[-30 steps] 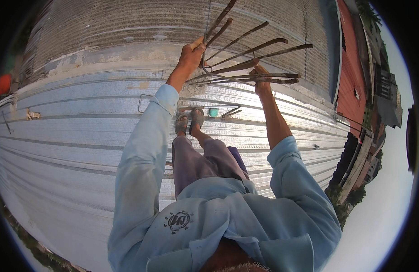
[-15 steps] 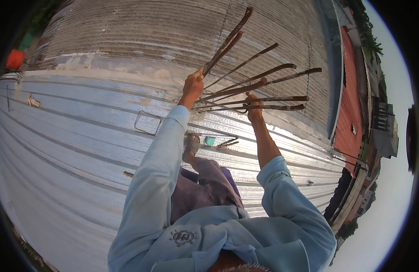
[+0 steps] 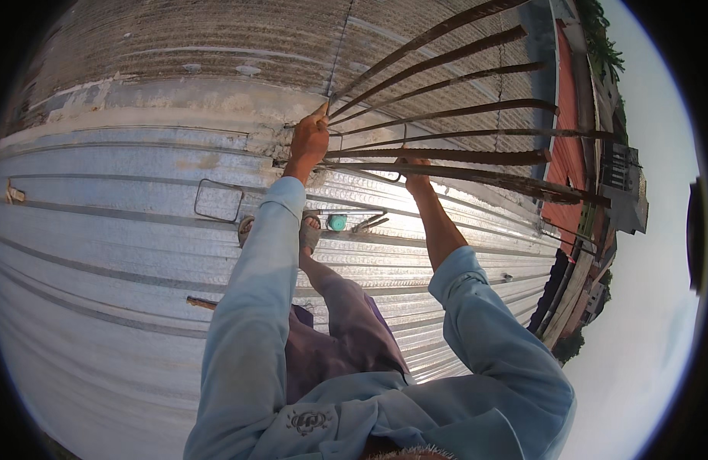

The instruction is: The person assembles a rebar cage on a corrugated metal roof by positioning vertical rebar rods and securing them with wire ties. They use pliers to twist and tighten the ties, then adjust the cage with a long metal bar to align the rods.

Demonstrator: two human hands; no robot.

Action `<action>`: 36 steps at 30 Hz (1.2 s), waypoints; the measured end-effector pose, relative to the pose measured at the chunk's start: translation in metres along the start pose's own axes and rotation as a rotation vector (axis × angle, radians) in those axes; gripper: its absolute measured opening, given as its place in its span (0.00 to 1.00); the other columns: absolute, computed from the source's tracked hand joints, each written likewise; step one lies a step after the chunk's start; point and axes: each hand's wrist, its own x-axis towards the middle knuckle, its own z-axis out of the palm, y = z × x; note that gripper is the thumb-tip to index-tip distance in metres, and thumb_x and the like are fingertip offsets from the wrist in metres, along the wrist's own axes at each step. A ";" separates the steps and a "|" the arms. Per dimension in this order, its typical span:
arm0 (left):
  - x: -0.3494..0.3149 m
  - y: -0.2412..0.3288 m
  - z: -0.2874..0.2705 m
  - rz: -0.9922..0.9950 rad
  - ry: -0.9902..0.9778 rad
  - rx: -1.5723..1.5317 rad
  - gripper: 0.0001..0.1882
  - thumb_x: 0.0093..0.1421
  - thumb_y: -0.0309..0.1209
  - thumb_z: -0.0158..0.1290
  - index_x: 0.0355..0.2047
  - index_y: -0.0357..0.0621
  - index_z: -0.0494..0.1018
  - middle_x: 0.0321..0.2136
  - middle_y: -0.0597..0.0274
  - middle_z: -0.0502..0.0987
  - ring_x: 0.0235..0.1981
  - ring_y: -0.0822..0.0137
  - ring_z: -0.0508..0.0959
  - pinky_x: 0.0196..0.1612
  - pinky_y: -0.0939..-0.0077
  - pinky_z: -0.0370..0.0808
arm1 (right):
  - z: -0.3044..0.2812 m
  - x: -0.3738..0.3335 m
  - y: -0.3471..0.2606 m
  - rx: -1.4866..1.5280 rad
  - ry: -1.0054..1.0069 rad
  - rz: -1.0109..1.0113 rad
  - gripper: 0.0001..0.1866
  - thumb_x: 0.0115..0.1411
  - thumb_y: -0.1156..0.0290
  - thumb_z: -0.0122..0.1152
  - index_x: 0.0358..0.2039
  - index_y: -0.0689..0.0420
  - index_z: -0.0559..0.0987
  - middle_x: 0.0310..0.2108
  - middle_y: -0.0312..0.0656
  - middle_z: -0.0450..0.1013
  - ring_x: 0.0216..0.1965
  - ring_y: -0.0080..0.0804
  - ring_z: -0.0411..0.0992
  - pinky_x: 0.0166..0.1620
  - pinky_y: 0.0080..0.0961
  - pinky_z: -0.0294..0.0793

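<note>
Several rusty rebar rods [image 3: 446, 115] stand up in a bundle and fan out to the right, their tips close to the view. My left hand [image 3: 310, 138] is closed around a rod at the left edge of the bundle. On the far side of the lower rods, my right hand [image 3: 417, 175] is closed, its fingers partly hidden. It seems to grip a thin bent steel stirrup [image 3: 394, 179], which runs among the rods. Where the rods' lower ends meet the base is partly covered by my left hand.
I stand on a ribbed metal roof [image 3: 124, 253], with a wire frame [image 3: 218, 200], a teal round object [image 3: 336, 222] and pliers-like tools [image 3: 369, 223] by my feet. Beyond a cement ledge [image 3: 178, 115] lies a corrugated grey roof [image 3: 239, 38]. A red roof [image 3: 566, 138] is at right.
The rods now reach farther right and look larger. Both hands sit slightly farther left in view, still at the rods. My other foot has come into sight.
</note>
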 end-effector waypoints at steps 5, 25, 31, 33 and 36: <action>0.009 -0.039 0.006 -0.046 0.003 0.060 0.21 0.68 0.34 0.45 0.60 0.50 0.72 0.49 0.40 0.78 0.52 0.45 0.77 0.53 0.62 0.73 | 0.019 -0.001 0.035 -0.050 0.003 -0.107 0.02 0.65 0.73 0.55 0.35 0.57 0.75 0.21 0.41 0.71 0.22 0.36 0.70 0.26 0.34 0.68; 0.089 -0.113 0.014 0.018 -0.211 0.042 0.24 0.71 0.45 0.44 0.45 0.35 0.77 0.36 0.60 0.77 0.30 0.71 0.72 0.42 0.71 0.71 | 0.092 0.029 0.087 -0.247 0.395 -0.278 0.13 0.68 0.68 0.52 0.35 0.65 0.77 0.19 0.37 0.66 0.16 0.22 0.65 0.18 0.21 0.62; 0.087 -0.134 0.025 0.139 -0.151 -0.282 0.20 0.71 0.43 0.45 0.38 0.41 0.79 0.41 0.61 0.77 0.39 0.71 0.71 0.52 0.68 0.66 | 0.102 0.028 0.076 0.793 0.452 0.130 0.14 0.65 0.71 0.53 0.21 0.58 0.74 0.12 0.30 0.60 0.12 0.16 0.57 0.16 0.19 0.51; 0.088 -0.124 0.023 0.158 -0.209 -0.219 0.18 0.70 0.42 0.44 0.39 0.43 0.80 0.42 0.62 0.77 0.43 0.70 0.71 0.55 0.68 0.65 | 0.109 0.024 0.082 0.792 0.447 0.102 0.13 0.64 0.72 0.54 0.21 0.58 0.74 0.12 0.29 0.60 0.12 0.16 0.57 0.16 0.19 0.51; 0.075 -0.125 0.032 0.130 -0.220 -0.211 0.20 0.71 0.38 0.40 0.45 0.43 0.80 0.42 0.67 0.79 0.44 0.69 0.73 0.59 0.66 0.64 | 0.109 0.019 0.091 0.830 0.477 0.119 0.11 0.64 0.71 0.58 0.23 0.59 0.77 0.13 0.27 0.60 0.14 0.14 0.55 0.18 0.20 0.51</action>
